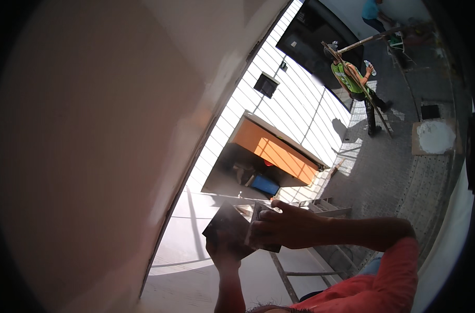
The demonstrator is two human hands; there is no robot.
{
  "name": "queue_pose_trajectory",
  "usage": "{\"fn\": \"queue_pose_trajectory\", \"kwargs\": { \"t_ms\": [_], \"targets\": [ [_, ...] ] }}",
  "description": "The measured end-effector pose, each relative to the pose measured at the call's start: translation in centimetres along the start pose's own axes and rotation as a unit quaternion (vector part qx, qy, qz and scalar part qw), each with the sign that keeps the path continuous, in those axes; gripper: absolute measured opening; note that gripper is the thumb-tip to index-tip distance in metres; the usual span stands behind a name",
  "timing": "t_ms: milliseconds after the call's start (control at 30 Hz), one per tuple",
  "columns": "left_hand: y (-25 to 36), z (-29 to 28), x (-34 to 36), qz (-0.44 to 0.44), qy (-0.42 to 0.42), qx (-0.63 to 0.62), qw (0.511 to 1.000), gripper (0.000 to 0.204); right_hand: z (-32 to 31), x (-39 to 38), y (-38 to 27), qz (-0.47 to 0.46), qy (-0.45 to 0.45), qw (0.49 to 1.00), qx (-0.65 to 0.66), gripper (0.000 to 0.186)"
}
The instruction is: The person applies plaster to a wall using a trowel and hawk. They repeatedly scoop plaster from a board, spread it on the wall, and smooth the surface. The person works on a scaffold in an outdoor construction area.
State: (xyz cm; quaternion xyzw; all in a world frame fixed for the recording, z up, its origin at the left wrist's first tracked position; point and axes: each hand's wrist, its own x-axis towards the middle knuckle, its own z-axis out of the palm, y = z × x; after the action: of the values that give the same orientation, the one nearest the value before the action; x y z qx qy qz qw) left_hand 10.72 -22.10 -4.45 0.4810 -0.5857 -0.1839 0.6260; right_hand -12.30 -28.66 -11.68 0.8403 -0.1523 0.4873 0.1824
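My left hand grips a dark, square flat plate tool, held up near the bottom centre of the head view. My right hand is closed on a dark flat-bladed trowel, whose blade stands beside the plate, touching or very close to it. The tools' handles are mostly hidden by my fingers. A large pale, smooth surface with patchy plaster fills the left side.
Below me are ladder rungs. Beyond are an orange counter, a blue bin, and a board bearing white material. A person in a hi-vis vest carries a bottle near poles; another is at the back.
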Motion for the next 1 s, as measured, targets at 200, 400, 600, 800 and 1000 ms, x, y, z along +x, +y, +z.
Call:
{"fn": "queue_pose_trajectory", "kwargs": {
  "t_ms": [200,400,600,800,1000],
  "targets": [
    [-1.7,-1.3,1.2,-0.013,0.099,-0.045,0.994,0.048,-3.0,1.6,8.3,0.165,0.252,0.933,0.197,0.053],
    [-5.8,-2.6,-1.1,-0.087,0.072,-0.035,0.993,0.037,-7.0,7.2,15.7,0.247,0.602,0.665,0.367,0.039],
    [-7.4,-5.6,-1.9,-0.052,0.068,0.067,0.994,0.035,-7.5,10.4,18.4,0.262,0.63,0.66,0.316,0.04],
    [-9.1,-7.7,-2.3,-0.077,0.11,0.082,0.988,0.036,-7.3,11.9,18.9,0.253,0.653,0.672,0.239,0.04],
    [-9.4,-9.0,-2.4,-0.141,0.158,0.007,0.977,0.037,-6.8,14.7,14.5,0.311,0.621,0.668,0.267,0.052]
  ]
}}
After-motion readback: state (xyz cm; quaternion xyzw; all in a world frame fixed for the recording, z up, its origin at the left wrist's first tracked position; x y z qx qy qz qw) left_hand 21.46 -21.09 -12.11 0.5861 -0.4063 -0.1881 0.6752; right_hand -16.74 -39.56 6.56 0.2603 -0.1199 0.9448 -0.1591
